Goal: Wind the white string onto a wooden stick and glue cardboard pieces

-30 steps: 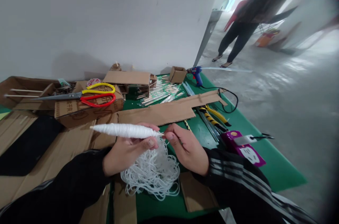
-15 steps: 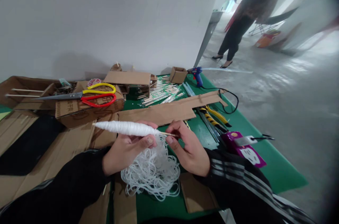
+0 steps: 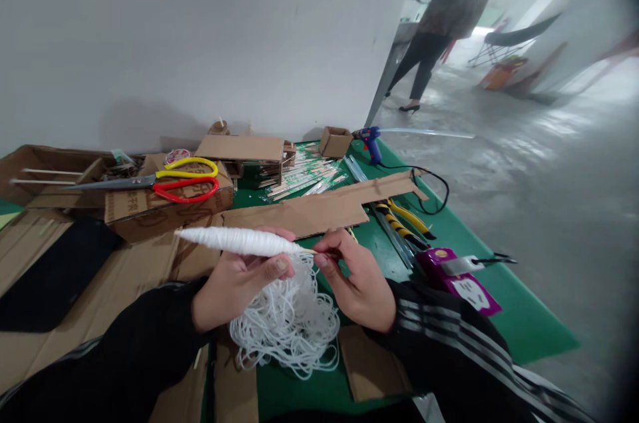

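Observation:
A spindle-shaped roll of white string point(image 3: 234, 240) is wound around a thin wooden stick point(image 3: 308, 251) and lies nearly level above the table. My left hand point(image 3: 244, 280) is closed around the wound string from below, thumb in front and fingers behind. With thumb and forefinger, my right hand point(image 3: 352, 276) pinches the bare right end of the stick. Beneath both hands a loose tangle of white string point(image 3: 294, 330) hangs and rests on the green table and cardboard. The stick's pointed left tip pokes out of the winding.
Scissors point(image 3: 184, 178) lie on a cardboard box point(image 3: 164, 210) at left. Behind are packaged sticks point(image 3: 309, 173) and a blue glue gun point(image 3: 370, 143). Yellow-black pliers point(image 3: 402, 223) and a purple power strip point(image 3: 462, 282) lie at right. A person point(image 3: 439, 23) stands beyond the table.
My hands and the string roll stay almost in place; less bare stick shows by my right fingers. The person in the background has moved left.

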Motion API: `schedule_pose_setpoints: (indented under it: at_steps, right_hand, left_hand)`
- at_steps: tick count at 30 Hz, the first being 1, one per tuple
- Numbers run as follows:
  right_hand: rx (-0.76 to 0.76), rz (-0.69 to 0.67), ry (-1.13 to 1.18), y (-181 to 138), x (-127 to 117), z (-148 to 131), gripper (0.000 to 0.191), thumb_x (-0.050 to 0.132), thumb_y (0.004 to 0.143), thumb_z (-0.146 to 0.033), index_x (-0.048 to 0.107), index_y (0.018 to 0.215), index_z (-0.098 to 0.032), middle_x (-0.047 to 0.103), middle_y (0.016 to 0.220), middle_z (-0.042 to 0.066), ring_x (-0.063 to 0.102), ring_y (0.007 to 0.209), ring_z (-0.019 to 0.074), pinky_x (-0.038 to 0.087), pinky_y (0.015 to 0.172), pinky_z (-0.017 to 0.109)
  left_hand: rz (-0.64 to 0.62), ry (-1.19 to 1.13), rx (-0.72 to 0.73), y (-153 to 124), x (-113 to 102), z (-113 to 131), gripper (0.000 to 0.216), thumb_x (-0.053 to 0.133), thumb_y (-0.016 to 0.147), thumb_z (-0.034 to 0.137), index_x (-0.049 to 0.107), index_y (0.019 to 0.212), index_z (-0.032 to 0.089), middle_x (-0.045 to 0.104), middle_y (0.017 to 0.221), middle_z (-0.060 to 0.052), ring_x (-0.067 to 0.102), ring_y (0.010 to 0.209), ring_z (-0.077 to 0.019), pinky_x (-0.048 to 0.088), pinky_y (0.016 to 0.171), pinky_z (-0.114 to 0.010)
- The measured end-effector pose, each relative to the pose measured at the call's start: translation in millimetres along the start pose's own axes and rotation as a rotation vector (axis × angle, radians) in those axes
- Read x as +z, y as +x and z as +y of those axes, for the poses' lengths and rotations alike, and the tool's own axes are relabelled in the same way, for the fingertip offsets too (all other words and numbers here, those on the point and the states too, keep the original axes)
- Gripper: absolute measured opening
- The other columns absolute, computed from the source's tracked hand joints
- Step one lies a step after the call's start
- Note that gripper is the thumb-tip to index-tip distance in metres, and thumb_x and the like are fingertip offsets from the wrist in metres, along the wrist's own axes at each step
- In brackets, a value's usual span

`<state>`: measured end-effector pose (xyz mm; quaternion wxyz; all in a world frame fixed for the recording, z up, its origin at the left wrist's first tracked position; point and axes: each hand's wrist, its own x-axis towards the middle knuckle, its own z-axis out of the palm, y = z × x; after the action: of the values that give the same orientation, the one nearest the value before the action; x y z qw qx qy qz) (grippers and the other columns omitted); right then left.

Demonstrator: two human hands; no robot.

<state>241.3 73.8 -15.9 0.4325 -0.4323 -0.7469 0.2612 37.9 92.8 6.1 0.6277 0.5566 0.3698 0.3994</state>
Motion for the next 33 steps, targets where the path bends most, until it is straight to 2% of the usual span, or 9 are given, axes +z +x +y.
schedule_pose_setpoints:
  at_steps: [3, 7, 11, 14, 19, 23, 26, 31, 33]
  right_hand:
    - [0.005, -0.004, -0.055, -1.0, 0.6, 1.7, 0.008, 0.045, 0.095, -0.024, 0.051, 0.09, -0.02, 0.057, 0.071, 0.001, 0.053, 0.06, 0.0132, 0.039, 0.056, 0.024]
    - [0.009, -0.063, -0.063, -1.1, 2.6, 2.0, 0.023, 0.039, 0.098, -0.025, 0.051, 0.08, -0.02, 0.056, 0.064, -0.001, 0.052, 0.055, 0.0121, 0.037, 0.055, 0.024]
    - [0.011, -0.049, 0.027, -1.2, 3.9, -0.4, 0.009, 0.045, 0.095, -0.027, 0.051, 0.095, -0.02, 0.06, 0.077, 0.002, 0.055, 0.063, 0.013, 0.041, 0.058, 0.022]
    - [-0.003, -0.022, 0.001, -1.5, 3.8, -0.6, 0.004, 0.048, 0.093, -0.024, 0.049, 0.095, -0.02, 0.058, 0.073, 0.0, 0.053, 0.06, 0.0123, 0.041, 0.056, 0.022]
    - [-0.015, -0.05, -0.061, -1.0, 3.8, 0.4, 0.021, 0.039, 0.098, -0.023, 0.051, 0.082, -0.021, 0.056, 0.064, -0.001, 0.051, 0.053, 0.0117, 0.037, 0.053, 0.023]
    - [-0.024, -0.048, 0.014, -0.8, 3.7, -1.0, 0.009, 0.044, 0.095, -0.025, 0.051, 0.095, -0.02, 0.06, 0.076, 0.002, 0.056, 0.065, 0.0133, 0.042, 0.059, 0.022]
    - [-0.037, -0.037, -0.006, -0.6, 3.0, -1.2, 0.004, 0.047, 0.093, -0.023, 0.05, 0.094, -0.02, 0.059, 0.073, 0.0, 0.054, 0.06, 0.0121, 0.041, 0.057, 0.021]
    - [-0.011, -0.077, -0.096, 0.3, 2.8, 0.2, 0.017, 0.04, 0.097, -0.022, 0.052, 0.085, -0.02, 0.06, 0.066, -0.001, 0.053, 0.054, 0.0112, 0.036, 0.053, 0.022]
    - [0.0, -0.088, -0.076, 0.4, 2.9, -0.3, 0.016, 0.04, 0.097, -0.024, 0.052, 0.088, -0.02, 0.06, 0.068, 0.0, 0.054, 0.056, 0.0118, 0.037, 0.054, 0.022]
  left_hand:
    - [-0.008, 0.02, -0.007, -1.1, 1.2, -0.7, 0.025, 0.07, 0.081, 0.029, 0.064, 0.103, 0.018, 0.069, 0.07, 0.0, 0.065, 0.069, -0.016, 0.053, 0.067, -0.027]
    - [-0.03, 0.073, -0.028, -3.4, 1.5, -1.2, 0.022, 0.069, 0.081, 0.028, 0.066, 0.1, 0.018, 0.07, 0.074, -0.002, 0.066, 0.072, -0.0167, 0.054, 0.07, -0.028]
    - [-0.018, 0.06, -0.017, -3.1, 1.1, -0.9, 0.018, 0.068, 0.082, 0.025, 0.065, 0.099, 0.02, 0.07, 0.073, 0.001, 0.066, 0.071, -0.0147, 0.054, 0.068, -0.025]
    - [-0.028, 0.043, -0.023, -2.8, 1.4, -0.7, 0.018, 0.068, 0.081, 0.024, 0.064, 0.099, 0.02, 0.069, 0.072, 0.002, 0.066, 0.071, -0.0135, 0.054, 0.069, -0.024]
    - [-0.051, 0.026, -0.051, -4.0, 1.4, -1.3, 0.02, 0.07, 0.081, 0.026, 0.064, 0.099, 0.02, 0.07, 0.076, 0.001, 0.066, 0.072, -0.0119, 0.053, 0.068, -0.021]
    - [-0.036, -0.001, -0.028, -3.7, -0.1, -4.5, 0.019, 0.07, 0.082, 0.026, 0.065, 0.098, 0.02, 0.069, 0.074, 0.003, 0.064, 0.071, -0.0106, 0.052, 0.068, -0.02]
    - [-0.036, -0.005, -0.031, -3.1, -0.3, -7.5, 0.02, 0.071, 0.081, 0.028, 0.065, 0.099, 0.02, 0.069, 0.074, 0.002, 0.064, 0.071, -0.0115, 0.052, 0.068, -0.021]
    - [-0.065, 0.02, -0.048, -3.7, 1.2, -7.4, 0.022, 0.07, 0.081, 0.031, 0.065, 0.1, 0.02, 0.068, 0.076, 0.001, 0.064, 0.073, -0.0129, 0.052, 0.07, -0.023]
    - [-0.078, 0.035, -0.042, -3.9, 1.4, -5.9, 0.021, 0.068, 0.083, 0.032, 0.065, 0.1, 0.02, 0.068, 0.076, 0.0, 0.064, 0.074, -0.0136, 0.052, 0.071, -0.024]
